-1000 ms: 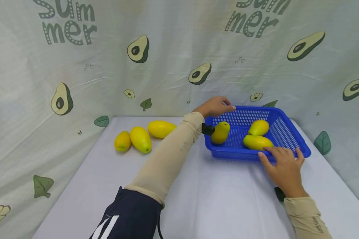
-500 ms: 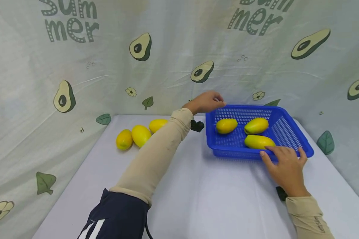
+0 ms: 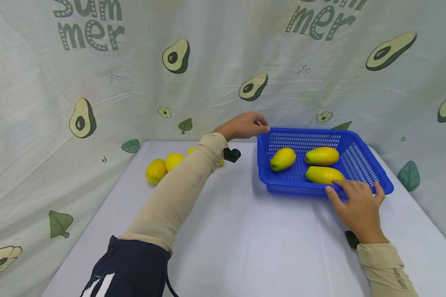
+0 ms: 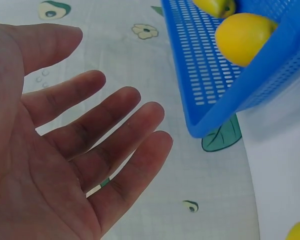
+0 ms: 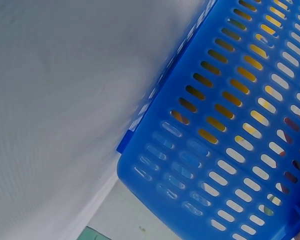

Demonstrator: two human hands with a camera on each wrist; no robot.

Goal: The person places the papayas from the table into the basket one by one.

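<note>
A blue plastic basket (image 3: 297,187) with slotted walls stands at the right of the table. Inside it lie three yellow mango-like fruits: one at left (image 3: 283,159), one at the back right (image 3: 322,156), one at the front (image 3: 324,175). My left hand (image 3: 243,125), empty, hovers by the basket's back left corner. In the left wrist view its palm shows with fingers spread and slightly bent, apart from the basket. My right hand (image 3: 358,208) holds the basket's front rim near the right corner, fingers over the rim and thumb outside.
Three more yellow fruits lie at the back left, including one at the outer end (image 3: 156,171) and a middle one (image 3: 174,160); my left sleeve (image 3: 174,194) partly hides them. A printed cloth (image 3: 208,53) hangs behind the white table (image 3: 260,247).
My left hand has drawn back leftward from over the basket, leaving the left fruit there. That fruit has rolled from near upright to lying slanted; the back one also turned. My right hand stays at the rim.
</note>
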